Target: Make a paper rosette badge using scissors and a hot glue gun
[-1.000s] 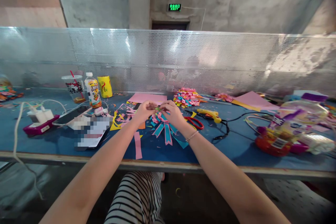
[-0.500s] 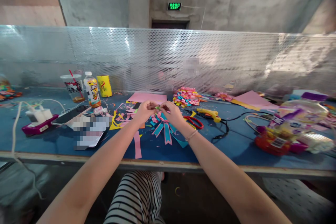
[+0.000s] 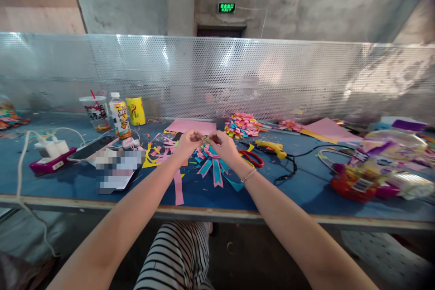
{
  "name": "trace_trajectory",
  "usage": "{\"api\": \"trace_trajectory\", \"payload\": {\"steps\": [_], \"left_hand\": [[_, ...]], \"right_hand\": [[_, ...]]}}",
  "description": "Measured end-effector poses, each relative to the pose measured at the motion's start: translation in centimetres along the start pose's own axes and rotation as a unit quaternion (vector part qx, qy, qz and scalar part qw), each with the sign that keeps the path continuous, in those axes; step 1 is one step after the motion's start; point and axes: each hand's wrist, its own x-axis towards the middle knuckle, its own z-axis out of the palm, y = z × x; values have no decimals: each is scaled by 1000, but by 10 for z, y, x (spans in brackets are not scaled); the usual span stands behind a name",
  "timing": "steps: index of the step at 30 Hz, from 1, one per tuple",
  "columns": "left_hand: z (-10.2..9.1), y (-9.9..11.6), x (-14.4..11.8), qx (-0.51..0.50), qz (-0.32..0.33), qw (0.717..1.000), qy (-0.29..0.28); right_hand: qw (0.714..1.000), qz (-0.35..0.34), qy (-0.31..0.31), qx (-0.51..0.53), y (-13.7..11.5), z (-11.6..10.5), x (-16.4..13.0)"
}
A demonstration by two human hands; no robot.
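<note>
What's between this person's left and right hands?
A small green piece, pinched by the left hand and the right hand, shows there in the head view; it's too small to identify.

Near the left end of the blue tabletop (image 3: 299,190), toward its back edge, I see a red-strawed plastic cup (image 3: 94,111), a labelled bottle (image 3: 120,117) and a yellow cylinder (image 3: 137,111). Closer to the front edge sit a magenta power strip (image 3: 50,166) and a dark phone (image 3: 97,147). Beyond the back edge stands a perforated metal screen (image 3: 136,63); a green EXIT sign (image 3: 226,8) glows above.
</note>
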Motion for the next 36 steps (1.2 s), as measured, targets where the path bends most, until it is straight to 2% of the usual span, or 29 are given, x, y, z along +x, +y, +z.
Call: {"api": "trace_trajectory", "payload": {"steps": [5,10,17,20,26,31,36], "left_hand": [[-1,-3,1,-18,2,1000,12],[-1,-4,0,-35,-29,999,18],[-4,-9,0,-36,-33,999,21],[-4,-7,0,-16,-25,999,30],[-1,0,-1,10,3,1000,23],[1,0,-2,33,1,999,40],[3,0,-2,50,-6,997,51]], "right_hand": [[999,28,-3,29,5,3,0],[994,74,-5,85,7,5,1],[987,84,11,135,6,7,1],[985,90,-2,149,7,7,2],[985,89,-40,142,13,8,2],[990,86,-34,105,16,7,2],[985,105,-42,130,15,5,2]]}}
